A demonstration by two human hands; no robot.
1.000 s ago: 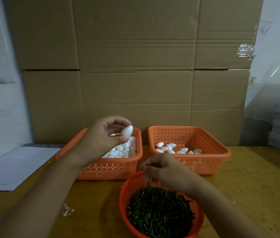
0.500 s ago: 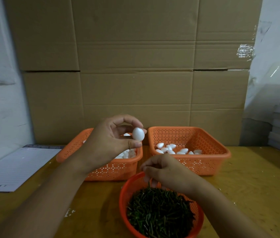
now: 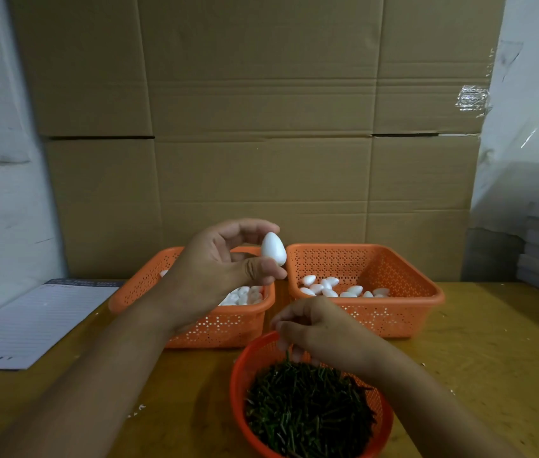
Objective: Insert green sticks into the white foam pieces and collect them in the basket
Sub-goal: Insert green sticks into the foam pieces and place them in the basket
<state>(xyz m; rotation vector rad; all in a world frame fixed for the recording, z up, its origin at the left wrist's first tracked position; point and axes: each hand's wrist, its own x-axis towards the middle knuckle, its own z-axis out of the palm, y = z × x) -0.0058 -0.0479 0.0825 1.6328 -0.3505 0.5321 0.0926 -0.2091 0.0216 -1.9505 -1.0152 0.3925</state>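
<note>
- A lined notepad (image 3: 35,320) lay at the table's left edge.
- The left hand (image 3: 218,272) pinched a white foam egg (image 3: 273,248) between thumb and fingertips, raised above the left basket (image 3: 215,328) of foam pieces.
- The right hand (image 3: 321,332), fingers curled, pinched a green stick (image 3: 287,356) over the round basket (image 3: 240,385) of sticks.
- The right basket (image 3: 393,312) held a few foam pieces.

white foam egg (image 3: 273,248), orange perforated baskets (image 3: 403,312), dark green sticks (image 3: 307,411), brown cardboard (image 3: 261,127).

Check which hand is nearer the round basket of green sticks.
Right. The right hand reaches into the round basket at its far rim; the left hand holds a foam egg above the rectangular baskets.
</note>
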